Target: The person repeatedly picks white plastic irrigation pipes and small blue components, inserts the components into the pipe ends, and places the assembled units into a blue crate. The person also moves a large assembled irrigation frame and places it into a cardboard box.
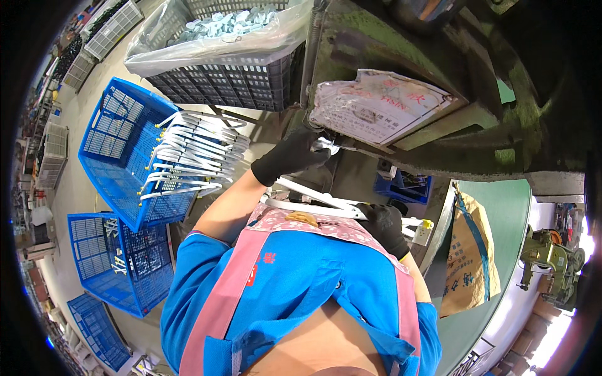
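My left hand (287,158), in a black glove, reaches up to the front of the green machine (401,50). Its fingers are closed on a small pale part (327,146) at the machine's lower edge; whether the part touches the machine I cannot tell. Across my lap lies a white bent tube frame (313,207). My right hand (384,227), also black-gloved, is wrapped round that frame near its right end. A yellowish fitting (427,224) shows at the frame's end, beyond my right hand.
More white tube frames (194,153) are stacked across a blue crate (113,125) on the left. Ahead stands a dark crate (219,84) of small pale parts (232,24). A second blue crate (94,250) is lower left. At right, a brown sack (473,257) lies on a green table (511,219).
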The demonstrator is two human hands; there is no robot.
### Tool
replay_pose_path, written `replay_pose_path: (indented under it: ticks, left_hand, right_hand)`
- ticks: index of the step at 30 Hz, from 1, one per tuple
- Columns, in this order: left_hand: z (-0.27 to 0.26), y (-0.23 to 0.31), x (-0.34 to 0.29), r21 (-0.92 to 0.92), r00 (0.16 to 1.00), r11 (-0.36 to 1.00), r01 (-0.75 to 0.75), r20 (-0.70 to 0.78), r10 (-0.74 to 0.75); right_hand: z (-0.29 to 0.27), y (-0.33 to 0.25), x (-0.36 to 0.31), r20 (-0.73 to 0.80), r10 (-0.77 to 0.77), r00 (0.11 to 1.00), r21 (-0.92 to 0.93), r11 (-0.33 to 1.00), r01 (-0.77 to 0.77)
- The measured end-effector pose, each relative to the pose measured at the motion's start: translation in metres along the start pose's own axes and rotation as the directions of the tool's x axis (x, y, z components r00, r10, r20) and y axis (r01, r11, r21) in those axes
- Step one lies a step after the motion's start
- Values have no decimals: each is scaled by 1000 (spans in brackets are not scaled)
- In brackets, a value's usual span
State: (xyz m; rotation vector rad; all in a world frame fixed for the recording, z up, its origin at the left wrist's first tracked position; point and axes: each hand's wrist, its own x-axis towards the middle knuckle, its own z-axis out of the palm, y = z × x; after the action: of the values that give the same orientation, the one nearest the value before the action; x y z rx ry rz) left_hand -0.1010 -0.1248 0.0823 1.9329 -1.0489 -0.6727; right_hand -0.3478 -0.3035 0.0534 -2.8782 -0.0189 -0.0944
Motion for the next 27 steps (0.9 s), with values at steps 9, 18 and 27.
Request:
replay_pose_path:
  ticks: [9,18,27]
  left_hand:
    - [8,-25,-2,254,965,933,-254,-5,264]
    - [28,-45,5,542,774,745,-389,-245,583]
    - [-32,-20,-30,430,772,840,-331,-388,503]
  right_hand:
    - [-2,-7,18,-52,-48,997,22,999,49]
    - [-1,-12,28,-104,-67,992,103,992,78]
    - [-19,-12,52,36,-55,998,-36,998,56]
